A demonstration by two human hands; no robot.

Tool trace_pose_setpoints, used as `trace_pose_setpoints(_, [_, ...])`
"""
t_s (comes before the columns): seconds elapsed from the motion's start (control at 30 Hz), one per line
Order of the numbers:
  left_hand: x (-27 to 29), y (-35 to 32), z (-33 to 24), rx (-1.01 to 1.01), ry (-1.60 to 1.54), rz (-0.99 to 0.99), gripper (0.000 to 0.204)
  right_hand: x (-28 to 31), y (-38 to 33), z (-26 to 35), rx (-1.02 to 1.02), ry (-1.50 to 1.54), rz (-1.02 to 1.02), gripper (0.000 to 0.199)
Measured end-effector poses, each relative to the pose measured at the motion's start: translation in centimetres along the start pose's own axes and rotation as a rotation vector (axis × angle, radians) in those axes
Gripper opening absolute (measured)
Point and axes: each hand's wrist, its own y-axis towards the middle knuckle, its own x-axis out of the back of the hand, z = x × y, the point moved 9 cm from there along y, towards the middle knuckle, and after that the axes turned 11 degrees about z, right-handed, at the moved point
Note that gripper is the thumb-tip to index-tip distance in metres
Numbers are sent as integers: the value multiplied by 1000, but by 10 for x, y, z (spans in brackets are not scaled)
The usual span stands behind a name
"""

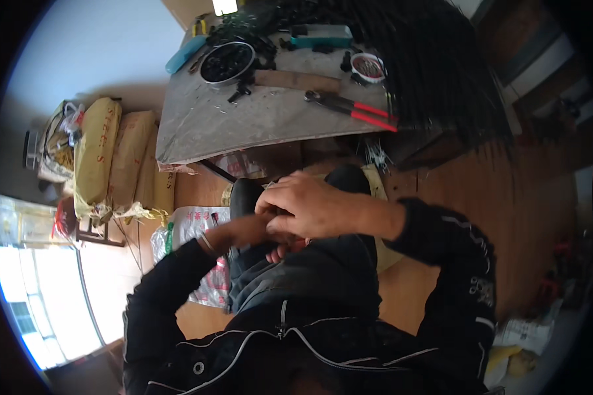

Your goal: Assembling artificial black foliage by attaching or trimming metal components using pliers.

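Over my lap my two hands meet, the right one lying across the left. My right hand (304, 203) is closed, its fingers bent down over the left fingers. Slightly blurred, my left hand (247, 232) comes in from the left with a band at the wrist; its fingertips curl out below the right palm. Whatever lies between the hands is hidden. Dark trousers (296, 283) are right beneath them. Beyond, on the table (277, 122), pliers with red handles (369, 113) lie near the front edge.
On the table are a bowl of black parts (227, 64), a small white bowl of metal pieces (369, 67), a wooden strip (296, 80) and a blue-green box (321, 35). Long black strands (435, 72) hang over the right edge. Yellow sacks (99, 155) stand left.
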Motion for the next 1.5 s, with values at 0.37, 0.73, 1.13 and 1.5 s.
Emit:
trace_pose_setpoints(0.37, [35, -18, -166, -713, 219, -416, 18, -62, 15, -149, -364, -95, 101, 58])
trace_pose_setpoints(0.73, [9, -24, -23, -820, -150, -453, 27, -189, 21, -186, -187, 520, 186, 32])
trace_pose_setpoints(1.13, [-3, -12, -67, -831, -110, -524, 32, -70, -22, -152, -177, 451, 53, 32])
trace_pose_setpoints(1.5, [-5, 29, -60, -553, -301, -428, 38, 48, -100, 107, 881, 644, -154, 46])
